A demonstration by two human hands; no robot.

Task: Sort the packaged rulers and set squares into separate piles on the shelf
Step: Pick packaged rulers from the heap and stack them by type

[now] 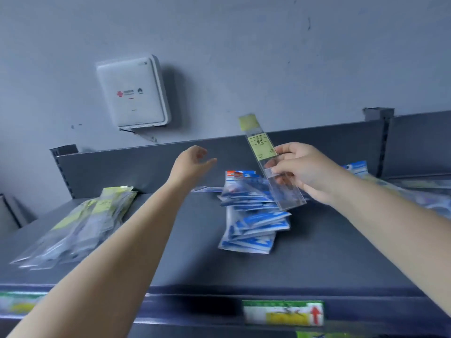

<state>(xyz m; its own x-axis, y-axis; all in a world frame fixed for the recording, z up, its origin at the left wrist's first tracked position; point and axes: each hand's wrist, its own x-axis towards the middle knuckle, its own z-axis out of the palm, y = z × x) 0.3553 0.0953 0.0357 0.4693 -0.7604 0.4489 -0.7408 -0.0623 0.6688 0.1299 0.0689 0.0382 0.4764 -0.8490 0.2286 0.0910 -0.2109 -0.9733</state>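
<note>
My right hand (302, 170) pinches a packaged ruler (262, 147) with a yellow label, held upright above the shelf (170, 252). Below it lies a pile of set squares (253, 223) in blue and white packets, at the shelf's middle. A pile of yellow-labelled packaged rulers (80, 223) lies at the left. My left hand (195, 159) hovers over the shelf between the two piles, fingers loosely curled, holding nothing.
More mixed packets (415, 191) lie at the right behind my right arm. A grey back panel (122, 167) closes the shelf's rear. A white box (133, 93) hangs on the wall above. Price labels (283, 313) line the front edge.
</note>
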